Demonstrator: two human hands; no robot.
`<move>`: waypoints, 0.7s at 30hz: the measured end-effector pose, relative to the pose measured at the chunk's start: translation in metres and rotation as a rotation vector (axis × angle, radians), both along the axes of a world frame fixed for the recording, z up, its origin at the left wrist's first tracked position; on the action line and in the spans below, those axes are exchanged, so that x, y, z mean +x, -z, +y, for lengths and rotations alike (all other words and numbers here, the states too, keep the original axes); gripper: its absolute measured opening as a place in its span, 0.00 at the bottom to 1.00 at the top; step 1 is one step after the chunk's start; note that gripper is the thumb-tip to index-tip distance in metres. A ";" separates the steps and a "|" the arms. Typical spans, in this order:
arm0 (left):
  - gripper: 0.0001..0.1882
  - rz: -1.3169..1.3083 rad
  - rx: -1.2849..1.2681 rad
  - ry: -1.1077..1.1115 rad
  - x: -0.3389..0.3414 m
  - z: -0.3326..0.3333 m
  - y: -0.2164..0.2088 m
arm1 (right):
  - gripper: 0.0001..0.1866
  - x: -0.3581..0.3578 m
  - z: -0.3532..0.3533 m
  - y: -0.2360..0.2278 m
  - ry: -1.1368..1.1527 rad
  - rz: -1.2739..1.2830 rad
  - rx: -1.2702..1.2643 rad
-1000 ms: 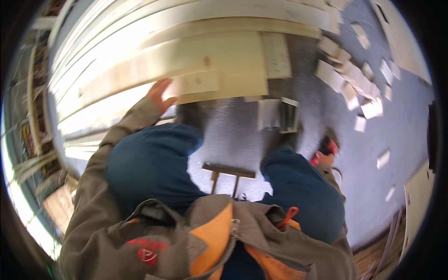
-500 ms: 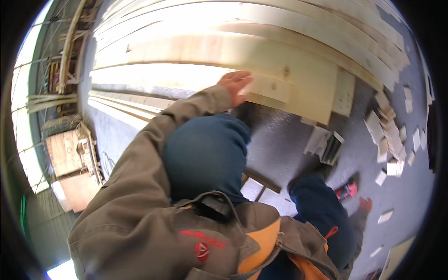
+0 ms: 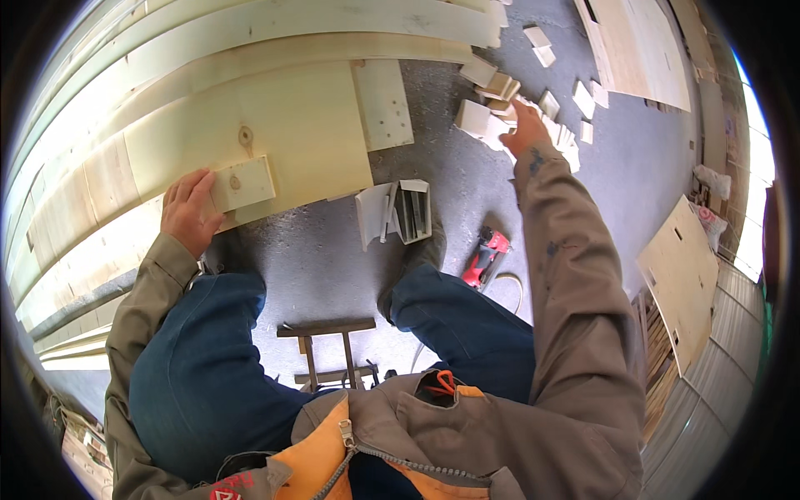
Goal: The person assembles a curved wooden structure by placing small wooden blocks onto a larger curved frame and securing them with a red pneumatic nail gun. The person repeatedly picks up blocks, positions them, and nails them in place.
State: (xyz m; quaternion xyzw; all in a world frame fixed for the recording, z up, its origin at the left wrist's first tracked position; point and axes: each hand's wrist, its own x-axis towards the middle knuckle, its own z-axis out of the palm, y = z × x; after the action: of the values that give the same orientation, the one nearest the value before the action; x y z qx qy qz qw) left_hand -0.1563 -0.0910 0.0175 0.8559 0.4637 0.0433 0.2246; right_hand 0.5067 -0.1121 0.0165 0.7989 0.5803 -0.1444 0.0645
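My left hand [image 3: 190,208] is at the left end of a small wooden block [image 3: 243,185], fingers along its upper side and thumb near its lower edge. The block lies flat on a wide pale wooden panel [image 3: 308,125] with a knot in it, close to the panel's near edge. Out to the far right, my right hand [image 3: 527,129] reaches over a heap of small wooden blocks [image 3: 473,118] on the floor. Its fingers are spread, and I see nothing held in them.
Long boards [image 3: 275,50] lie side by side beyond the panel. A red and black power tool [image 3: 486,258] with a hose rests on the floor by my leg, near a bundle of pale pieces [image 3: 396,210]. A low wooden frame [image 3: 327,329] stands between my legs. Plywood sheets [image 3: 683,279] are at right.
The view has swung to the right. My right hand has gone from low at my side out to the heap of blocks. My left hand stays at the block on the panel.
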 end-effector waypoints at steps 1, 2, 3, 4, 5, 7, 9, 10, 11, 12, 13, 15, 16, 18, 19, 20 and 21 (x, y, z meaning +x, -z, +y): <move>0.43 -0.013 0.002 0.003 0.000 0.000 0.001 | 0.50 -0.015 0.007 0.012 -0.006 0.000 -0.037; 0.43 -0.005 0.015 0.006 -0.001 -0.001 0.001 | 0.51 -0.029 0.015 0.023 -0.013 0.004 -0.072; 0.43 0.003 0.027 0.008 -0.004 -0.003 0.000 | 0.54 -0.039 0.021 0.042 -0.005 -0.041 -0.111; 0.43 0.010 0.040 0.009 -0.006 -0.004 0.000 | 0.55 -0.046 0.023 0.051 -0.022 -0.087 -0.107; 0.43 0.009 0.036 0.016 -0.009 -0.004 0.000 | 0.55 -0.051 0.025 0.062 -0.041 -0.129 -0.102; 0.44 0.002 0.026 0.031 -0.013 -0.003 0.001 | 0.44 -0.057 0.026 0.080 -0.017 -0.169 -0.106; 0.44 -0.003 0.001 0.028 -0.008 0.000 0.000 | 0.41 -0.044 0.021 0.093 0.005 -0.215 -0.143; 0.44 -0.005 -0.009 0.027 -0.007 0.000 0.000 | 0.39 -0.043 0.018 0.098 0.008 -0.244 -0.144; 0.44 0.000 -0.011 0.020 -0.010 -0.001 -0.002 | 0.39 -0.050 0.021 0.097 -0.019 -0.256 -0.128; 0.43 0.003 -0.012 0.015 -0.012 -0.002 -0.004 | 0.39 -0.056 0.022 0.093 -0.043 -0.270 -0.112; 0.43 0.005 -0.013 0.012 -0.014 -0.003 -0.005 | 0.39 -0.061 0.022 0.088 -0.065 -0.284 -0.095; 0.43 -0.009 -0.017 0.003 -0.006 -0.001 -0.006 | 0.42 -0.061 0.022 0.061 -0.042 -0.188 -0.025; 0.43 -0.012 -0.018 -0.005 -0.006 -0.002 -0.007 | 0.44 -0.065 0.020 0.050 -0.033 -0.135 0.011; 0.42 -0.015 -0.008 -0.014 -0.005 -0.003 -0.006 | 0.53 -0.077 0.016 0.022 -0.051 0.076 0.096; 0.42 -0.017 -0.007 -0.022 -0.007 -0.004 -0.007 | 0.54 -0.090 0.015 0.011 -0.077 0.177 0.131; 0.42 -0.018 -0.006 -0.026 -0.009 -0.005 -0.007 | 0.56 -0.105 0.012 -0.003 -0.098 0.279 0.166; 0.42 -0.030 -0.009 -0.033 -0.010 -0.005 -0.007 | 0.55 -0.123 0.009 -0.016 -0.132 0.327 0.165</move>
State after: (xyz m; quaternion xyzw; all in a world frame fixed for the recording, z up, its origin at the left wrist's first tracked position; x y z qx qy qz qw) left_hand -0.1659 -0.0955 0.0243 0.8465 0.4745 0.0577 0.2346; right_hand 0.3840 -0.1030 0.0323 0.7276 0.6439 -0.2200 -0.0869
